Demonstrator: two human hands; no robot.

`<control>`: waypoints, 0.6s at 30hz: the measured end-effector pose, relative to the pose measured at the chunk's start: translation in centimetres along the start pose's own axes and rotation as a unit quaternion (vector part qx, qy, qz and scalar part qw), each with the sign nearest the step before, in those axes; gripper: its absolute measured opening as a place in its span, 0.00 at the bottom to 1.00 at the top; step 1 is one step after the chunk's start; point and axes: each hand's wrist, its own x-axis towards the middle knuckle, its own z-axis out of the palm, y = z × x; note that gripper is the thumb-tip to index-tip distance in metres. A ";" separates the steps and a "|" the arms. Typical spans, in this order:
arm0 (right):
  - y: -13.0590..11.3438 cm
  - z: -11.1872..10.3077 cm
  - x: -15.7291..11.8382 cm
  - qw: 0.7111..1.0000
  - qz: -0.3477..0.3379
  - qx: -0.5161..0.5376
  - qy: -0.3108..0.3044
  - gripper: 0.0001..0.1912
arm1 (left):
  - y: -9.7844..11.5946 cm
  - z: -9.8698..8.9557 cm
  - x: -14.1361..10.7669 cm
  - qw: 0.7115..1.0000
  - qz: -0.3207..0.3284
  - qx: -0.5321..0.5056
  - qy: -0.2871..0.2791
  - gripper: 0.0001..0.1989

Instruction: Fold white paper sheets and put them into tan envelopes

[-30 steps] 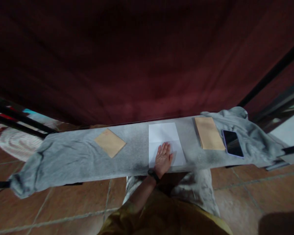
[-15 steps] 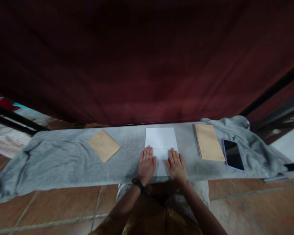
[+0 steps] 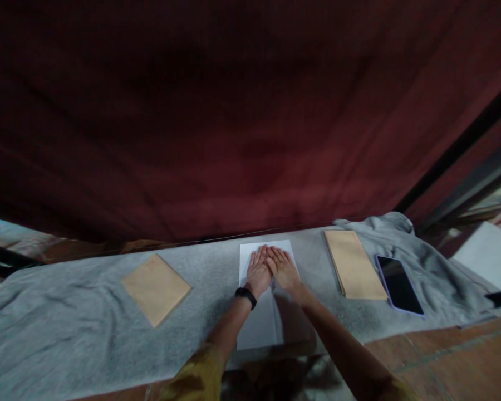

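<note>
A white sheet of paper (image 3: 256, 323) lies lengthwise in front of me on a grey cloth, a crease line running down its near part. My left hand (image 3: 259, 273) rests flat on the far half of the sheet, fingers stretched out; a dark band circles that wrist. Beside it and touching it, my right hand (image 3: 283, 268) also lies flat with its fingers extended away from me. The hands cover the middle of the paper's far half. Neither hand grips anything.
To the left lies a brown envelope (image 3: 156, 289), turned cornerwise. A stack of brown envelopes (image 3: 354, 264) sits to the right, with a phone (image 3: 399, 284) next to it. The grey cloth (image 3: 209, 278) covers a narrow bench. A dark red curtain (image 3: 250, 139) hangs behind.
Both hands have slid away from me along the paper and come together until they touch. The camera view has tilted, so the bench appears lower.
</note>
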 end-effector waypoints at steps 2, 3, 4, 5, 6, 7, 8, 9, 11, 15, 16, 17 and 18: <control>0.7 0.4 1.0 1.000 0.001 -0.026 -0.001 0.26 | -1.4 0.2 0.9 1.000 -0.014 0.001 0.003 0.27; 1.1 0.6 1.3 0.999 0.008 -0.037 0.001 0.26 | -2.1 0.2 1.2 1.000 -0.023 0.000 0.007 0.27; 1.4 0.8 1.5 0.999 0.019 -0.047 0.004 0.26 | -2.7 0.3 1.3 0.999 -0.033 0.001 0.012 0.28; 1.8 1.0 1.6 0.998 0.030 -0.055 0.007 0.27 | -3.3 0.3 1.3 0.999 -0.044 0.003 0.017 0.28; 2.1 1.1 1.6 0.997 0.041 -0.060 0.010 0.27 | -3.8 0.3 1.3 0.998 -0.054 0.007 0.020 0.28; 2.4 1.3 1.7 0.997 0.050 -0.062 0.014 0.28 | -4.3 0.3 1.1 0.998 -0.065 0.011 0.023 0.28; 2.8 1.3 1.7 0.996 0.060 -0.062 0.018 0.28 | -4.7 0.3 0.9 0.997 -0.077 0.015 0.026 0.28; 3.2 1.4 1.7 0.995 0.071 -0.061 0.023 0.29 | -5.1 0.3 0.6 0.995 -0.091 0.019 0.028 0.28; 4.1 1.2 1.5 0.994 0.091 -0.057 0.038 0.30 | -5.9 0.2 -0.2 0.993 -0.115 0.026 0.031 0.29; 6.1 0.3 0.0 0.989 0.108 -0.064 0.075 0.30 | -7.5 -0.6 -2.7 0.987 -0.151 0.041 0.043 0.29; 6.3 0.0 -0.7 0.987 0.114 -0.070 0.088 0.30 | -7.7 -0.8 -3.5 0.985 -0.161 0.045 0.049 0.29; 6.4 -0.2 -1.5 0.984 0.122 -0.076 0.102 0.30 | -7.9 -1.1 -4.4 0.982 -0.174 0.048 0.056 0.29; 6.2 -0.4 -2.5 0.982 0.128 -0.082 0.116 0.30 | -7.8 -1.3 -5.3 0.979 -0.187 0.051 0.064 0.29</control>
